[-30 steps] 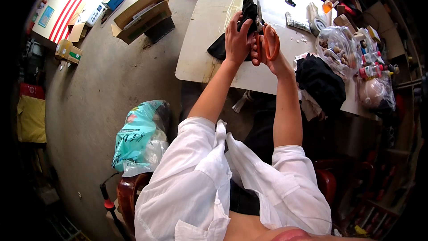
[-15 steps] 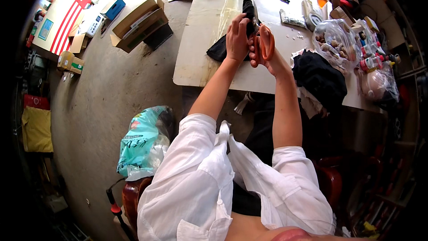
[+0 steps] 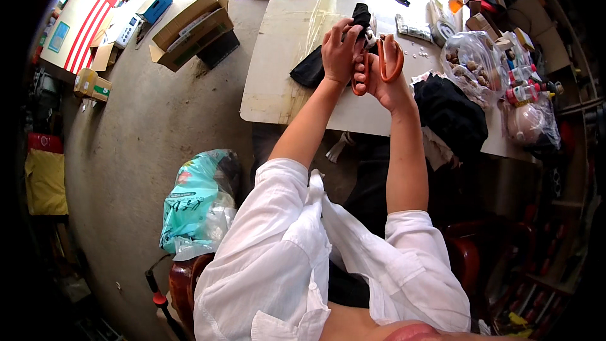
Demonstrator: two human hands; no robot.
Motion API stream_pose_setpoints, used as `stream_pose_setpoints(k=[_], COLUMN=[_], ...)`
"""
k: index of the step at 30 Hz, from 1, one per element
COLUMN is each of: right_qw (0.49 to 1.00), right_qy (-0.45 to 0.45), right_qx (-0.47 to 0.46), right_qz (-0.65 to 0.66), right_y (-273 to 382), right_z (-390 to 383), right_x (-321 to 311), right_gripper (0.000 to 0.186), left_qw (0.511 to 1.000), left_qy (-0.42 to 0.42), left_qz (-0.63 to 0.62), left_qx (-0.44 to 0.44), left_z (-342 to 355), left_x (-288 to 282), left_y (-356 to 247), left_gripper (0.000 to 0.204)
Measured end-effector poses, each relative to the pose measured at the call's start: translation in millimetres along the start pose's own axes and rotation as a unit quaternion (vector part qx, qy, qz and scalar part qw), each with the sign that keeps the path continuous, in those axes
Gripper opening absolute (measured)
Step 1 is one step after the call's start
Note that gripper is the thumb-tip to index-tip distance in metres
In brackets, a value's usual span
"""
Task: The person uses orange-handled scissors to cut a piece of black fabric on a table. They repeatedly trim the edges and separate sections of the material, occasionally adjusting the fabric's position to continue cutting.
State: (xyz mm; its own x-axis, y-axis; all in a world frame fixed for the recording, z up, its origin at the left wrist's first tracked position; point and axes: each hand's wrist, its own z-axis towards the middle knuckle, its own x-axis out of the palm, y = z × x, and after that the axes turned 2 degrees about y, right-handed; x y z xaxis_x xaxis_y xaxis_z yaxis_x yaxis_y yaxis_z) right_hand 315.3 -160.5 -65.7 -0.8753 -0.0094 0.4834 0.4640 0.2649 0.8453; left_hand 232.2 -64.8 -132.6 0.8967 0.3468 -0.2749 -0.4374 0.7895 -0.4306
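Over the pale table (image 3: 278, 98), my left hand (image 3: 339, 52) is closed on a piece of black cloth (image 3: 308, 68). One end of the cloth sticks up past my fingertips, and the rest spreads on the tabletop left of my wrist. My right hand (image 3: 382, 83) is wrapped round the orange handles of a pair of scissors (image 3: 398, 66). The two handle loops stand apart. The blades point toward the cloth beside my left fingers, but my hands mostly hide them, so whether they touch the fabric cannot be told.
Right of my right forearm lies a heap of black cloth (image 3: 449, 113). Beyond it are a clear bag of round brown things (image 3: 470, 63) and small bottles (image 3: 522, 93). An open carton (image 3: 192, 31) stands on the floor to the left; a turquoise bag (image 3: 192, 205) is beside my seat.
The scissors' handle loops have spread apart, and my right hand has turned slightly. The upper end of the black cloth has shifted a little to the right along with my left fingers.
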Motion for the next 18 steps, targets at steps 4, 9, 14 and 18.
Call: stream_pose_setpoints(k=[4, 9, 14, 18], right_qw=[0.999, 0.999, 0.995, 0.996], right_qy=[0.009, -0.005, -0.044, -0.024], right_qx=[0.009, -0.002, -0.012, 0.001], right_qz=[0.038, -0.042, -0.087, -0.085], right_y=[-1.0, -4.1, -5.0, 1.3], right_z=[3.5, 3.4, 1.7, -2.8], right_x=[-2.0, -5.0, -22.4, -24.8], right_gripper=[0.078, 0.076, 0.07, 0.074], left_qw=[1.0, 0.998, 0.945, 0.879], left_qy=[0.011, 0.038, 0.122, 0.241], left_qz=[-0.005, -0.057, -0.265, -0.37], left_qx=[0.007, -0.01, -0.147, -0.182], left_z=[-4.9, -0.9, 11.1, 21.7], left_x=[3.6, -1.4, -10.5, -20.3], left_y=[8.6, 7.8, 8.6, 32.5], left_gripper=[0.024, 0.018, 0.009, 0.011])
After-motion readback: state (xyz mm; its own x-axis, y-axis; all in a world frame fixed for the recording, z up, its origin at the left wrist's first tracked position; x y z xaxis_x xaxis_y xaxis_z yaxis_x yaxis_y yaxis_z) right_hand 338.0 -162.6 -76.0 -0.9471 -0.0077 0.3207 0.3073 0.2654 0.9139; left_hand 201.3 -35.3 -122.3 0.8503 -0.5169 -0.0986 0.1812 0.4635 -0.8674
